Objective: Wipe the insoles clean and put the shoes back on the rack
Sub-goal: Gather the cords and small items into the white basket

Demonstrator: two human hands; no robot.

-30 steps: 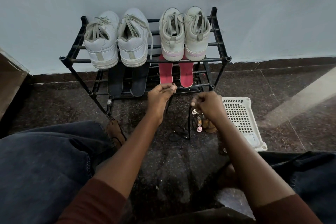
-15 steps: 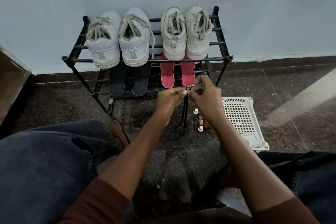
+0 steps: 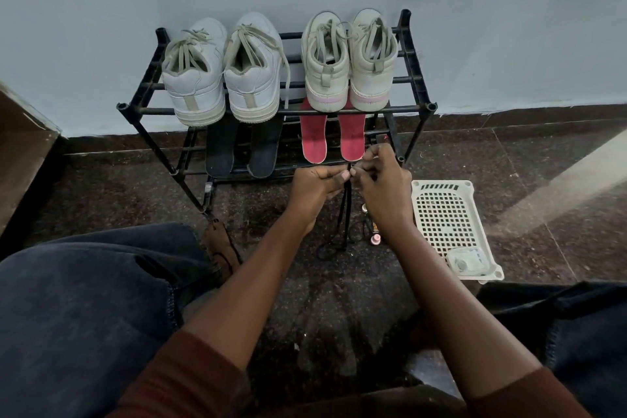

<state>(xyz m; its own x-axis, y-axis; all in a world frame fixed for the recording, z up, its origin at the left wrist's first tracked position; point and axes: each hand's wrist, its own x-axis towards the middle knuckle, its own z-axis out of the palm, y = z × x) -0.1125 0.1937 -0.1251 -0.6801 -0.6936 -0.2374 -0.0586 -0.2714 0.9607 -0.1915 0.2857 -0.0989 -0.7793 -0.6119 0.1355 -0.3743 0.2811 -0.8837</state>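
Both hands have closed the gap of a second ago: the left hand (image 3: 314, 187) and the right hand (image 3: 383, 192) now meet in front of the rack (image 3: 422, 92), each pinching a black cord (image 3: 344, 210) that trails to the floor (lace or cable, I cannot tell). White sneakers (image 3: 220, 78) and high-top sneakers (image 3: 349, 64) sit on the top shelf, with black insoles (image 3: 220, 149) and pink insoles (image 3: 314, 137) below. A white plastic basket (image 3: 444, 217) stands just beside the right hand.

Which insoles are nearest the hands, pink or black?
The pink pair of insoles, right by the right hand; the black pair lies farther left.
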